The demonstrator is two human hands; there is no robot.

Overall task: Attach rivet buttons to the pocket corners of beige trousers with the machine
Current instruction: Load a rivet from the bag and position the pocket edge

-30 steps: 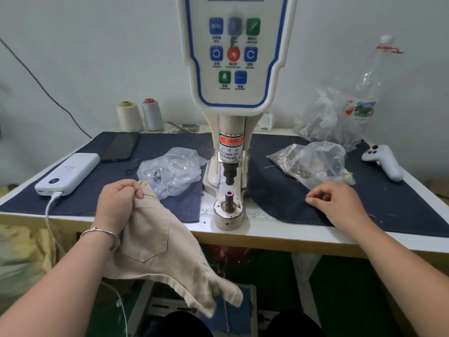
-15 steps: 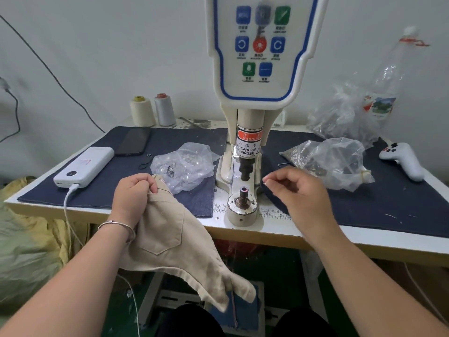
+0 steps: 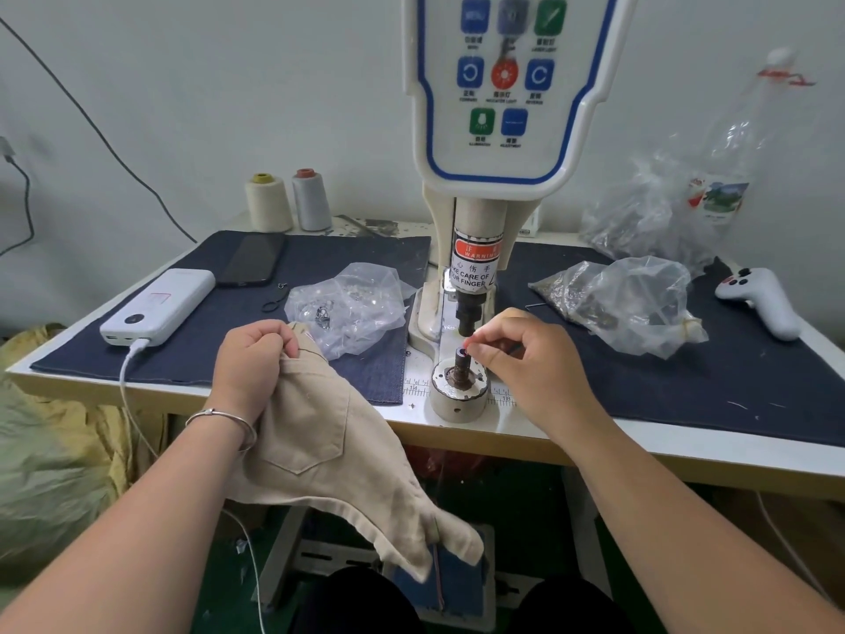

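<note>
The rivet machine (image 3: 498, 130) stands at the table's middle, its punch (image 3: 467, 315) above a round metal base die (image 3: 458, 391). My right hand (image 3: 526, 359) is at the die's post, thumb and forefinger pinched on something small; the piece itself is too small to make out. My left hand (image 3: 256, 359) grips the top corner of the beige trousers (image 3: 329, 455), which hang over the table's front edge with a pocket facing up. A clear bag of rivet parts (image 3: 352, 304) lies left of the machine, another bag (image 3: 626, 304) to its right.
Dark denim mats (image 3: 731, 382) cover the white table. A power bank (image 3: 160, 306) with a cable, a phone (image 3: 254, 265) and two thread cones (image 3: 288, 201) sit at the back left. A white controller (image 3: 763, 299) and a crumpled plastic bag (image 3: 663, 212) are at the right.
My right hand moved left from the denim mat to the die post under the punch. My left hand kept its hold on the trousers.
</note>
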